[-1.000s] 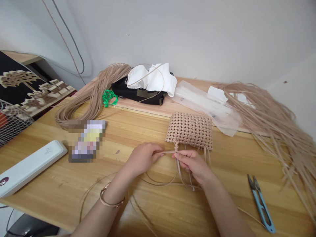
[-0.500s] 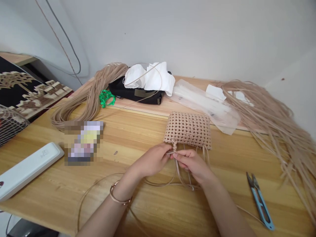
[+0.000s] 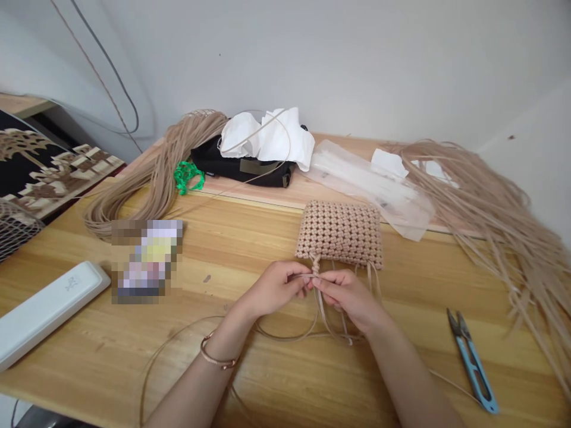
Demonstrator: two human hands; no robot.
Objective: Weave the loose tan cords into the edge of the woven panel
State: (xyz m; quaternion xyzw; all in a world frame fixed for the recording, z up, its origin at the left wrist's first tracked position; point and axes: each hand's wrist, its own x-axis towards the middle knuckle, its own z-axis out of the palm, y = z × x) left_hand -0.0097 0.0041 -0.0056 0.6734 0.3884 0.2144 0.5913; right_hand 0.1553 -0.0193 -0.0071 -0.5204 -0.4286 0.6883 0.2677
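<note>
A beige woven bag [image 3: 339,233] lies flat on the table, with a short braid [image 3: 316,263] coming off its near left edge. My left hand [image 3: 279,286] pinches a beige cord [image 3: 304,276] just left of the braid. On the other side, my right hand [image 3: 345,291] is closed on the lower end of the braid, thumb and forefinger together. Loose cords [image 3: 322,306] hang from below the fingers and loop across the table toward me. More cord ends stick out of the bag's near right edge.
Blue-handled thread snips [image 3: 473,362] lie at the right. Bundles of beige cord [image 3: 486,208] spread at the far right and far left. A black pouch [image 3: 241,166] with white paper, a clear plastic bag [image 3: 370,187], green netting [image 3: 188,177] and a white oblong case [image 3: 51,312] are around.
My left hand has drawn slightly left from the braid, and more of the pinched cord shows between the hands. The right hand stays at the braid. The view has shifted a little.
</note>
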